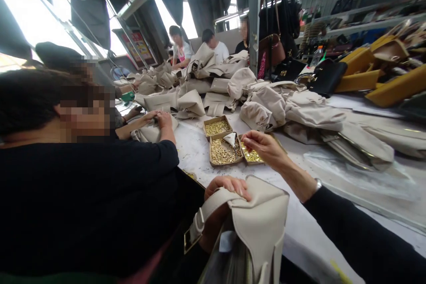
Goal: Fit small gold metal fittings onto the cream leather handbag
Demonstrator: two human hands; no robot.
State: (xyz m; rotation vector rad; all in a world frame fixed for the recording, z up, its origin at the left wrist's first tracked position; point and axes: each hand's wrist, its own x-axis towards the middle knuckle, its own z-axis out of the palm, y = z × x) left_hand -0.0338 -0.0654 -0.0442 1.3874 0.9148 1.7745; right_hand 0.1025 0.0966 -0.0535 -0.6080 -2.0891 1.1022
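Note:
My left hand (pixel 228 185) grips the top edge of a beige handbag (pixel 261 217), which stands tilted close to me. A strap (pixel 213 204) with a gold-coloured buckle (pixel 191 242) hangs from the bag's left side. Closed in a pinch, my right hand (pixel 264 145) hovers over a shallow box of yellow-gold pieces (pixel 252 156); whatever its fingertips hold is too small to make out. Beside it, another box (pixel 213 163) contains small gold metal parts and a white pointed piece (pixel 230 138). A third box (pixel 205 133) of gold parts sits behind.
Beige bags (pixel 266 106) are heaped across the table's back and right. A co-worker (pixel 83 186) sits close on my left, hands on another beige bag (pixel 151 132). Clear plastic (pixel 366 171) lies at right, with mustard bags (pixel 362 75) beyond. Several people sit farther back.

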